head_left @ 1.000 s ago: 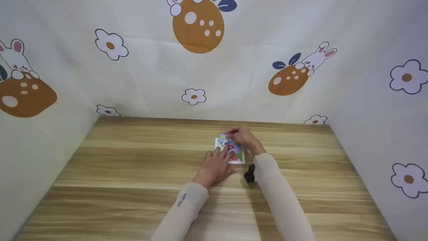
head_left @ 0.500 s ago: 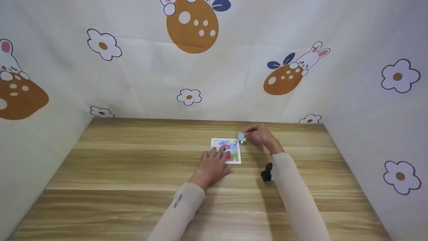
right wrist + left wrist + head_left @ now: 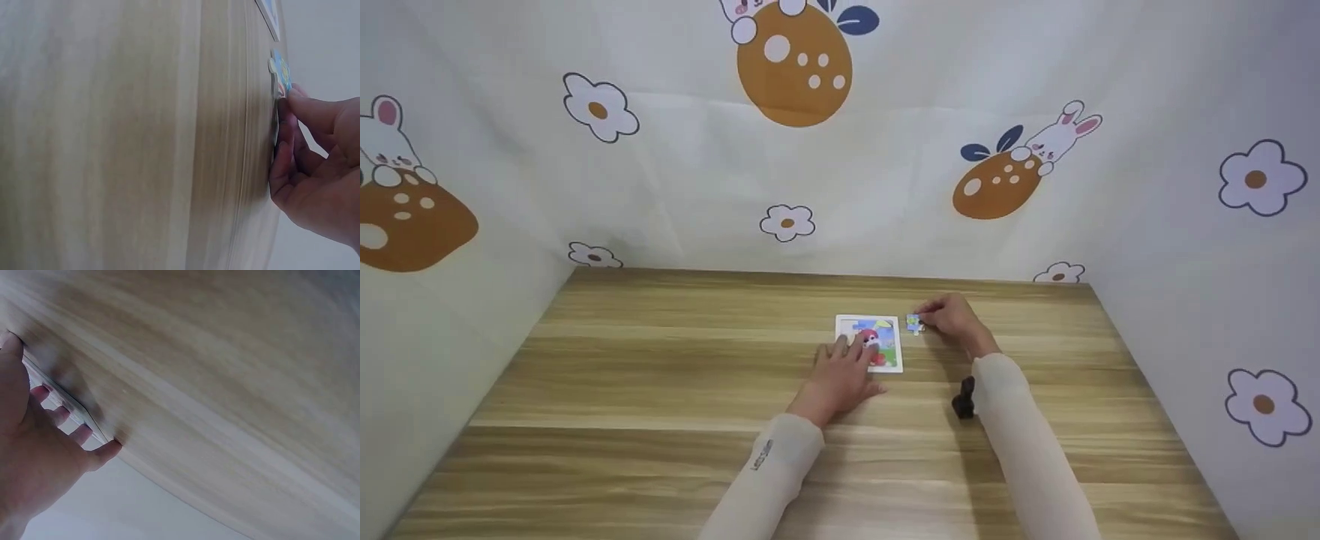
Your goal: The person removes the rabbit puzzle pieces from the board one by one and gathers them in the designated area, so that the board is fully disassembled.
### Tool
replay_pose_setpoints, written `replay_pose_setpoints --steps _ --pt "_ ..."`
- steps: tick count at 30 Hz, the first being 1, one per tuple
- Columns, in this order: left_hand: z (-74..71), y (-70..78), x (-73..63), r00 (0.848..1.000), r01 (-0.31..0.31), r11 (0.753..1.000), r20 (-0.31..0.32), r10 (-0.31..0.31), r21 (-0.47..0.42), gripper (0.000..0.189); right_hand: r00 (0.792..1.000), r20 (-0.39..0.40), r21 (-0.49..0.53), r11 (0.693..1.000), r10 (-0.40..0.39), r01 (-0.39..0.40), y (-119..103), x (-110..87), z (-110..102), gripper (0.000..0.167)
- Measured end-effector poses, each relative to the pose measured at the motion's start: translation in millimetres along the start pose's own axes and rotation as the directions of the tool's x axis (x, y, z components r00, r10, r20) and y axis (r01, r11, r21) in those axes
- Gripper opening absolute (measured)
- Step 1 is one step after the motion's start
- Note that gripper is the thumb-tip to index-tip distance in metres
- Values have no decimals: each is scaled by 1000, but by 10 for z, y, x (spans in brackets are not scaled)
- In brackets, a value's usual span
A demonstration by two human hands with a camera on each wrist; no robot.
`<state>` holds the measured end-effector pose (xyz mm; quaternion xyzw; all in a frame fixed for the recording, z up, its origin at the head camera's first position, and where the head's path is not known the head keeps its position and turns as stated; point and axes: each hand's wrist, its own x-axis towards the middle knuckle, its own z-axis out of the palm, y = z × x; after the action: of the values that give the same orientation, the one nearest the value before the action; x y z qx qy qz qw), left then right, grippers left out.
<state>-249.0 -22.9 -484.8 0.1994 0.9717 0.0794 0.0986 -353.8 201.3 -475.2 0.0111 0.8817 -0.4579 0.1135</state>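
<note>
A small jigsaw puzzle in a white frame [image 3: 870,316] lies on the table, its picture showing a red-and-white cartoon figure over blue and green. Its upper left part looks pale and bare. Across its lower left my left hand [image 3: 840,379] rests with fingers spread, covering part of the picture; the left wrist view shows these fingertips [image 3: 82,433] on the puzzle's edge. Just right of the frame, my right hand [image 3: 956,316] pinches a blue jigsaw piece [image 3: 913,323] with a yellow-green mark between thumb and fingers. In the right wrist view the piece [image 3: 281,70] is low, close to the tabletop.
The wood-grain table [image 3: 660,375] stretches around both hands. A pale curtain [image 3: 697,172] with rabbits, flowers and orange shapes encloses its back and sides. A black device [image 3: 963,399] sits at the right cuff.
My right hand has carried the jigsaw piece from above the puzzle's upper left to the table area right of the frame, then lowered it. The left hand has stayed on the puzzle.
</note>
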Motion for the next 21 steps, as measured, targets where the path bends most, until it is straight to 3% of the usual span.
replay_pose_setpoints --steps 14,21 --pt "8 11 -24 1000 4 1000 -8 -4 23 73 999 27 -34 999 37 -36 -69 3 -5 15" --pt "16 14 -16 1000 3 999 10 -3 -41 72 999 44 -75 997 6 -2 -59 -20 -5 14"
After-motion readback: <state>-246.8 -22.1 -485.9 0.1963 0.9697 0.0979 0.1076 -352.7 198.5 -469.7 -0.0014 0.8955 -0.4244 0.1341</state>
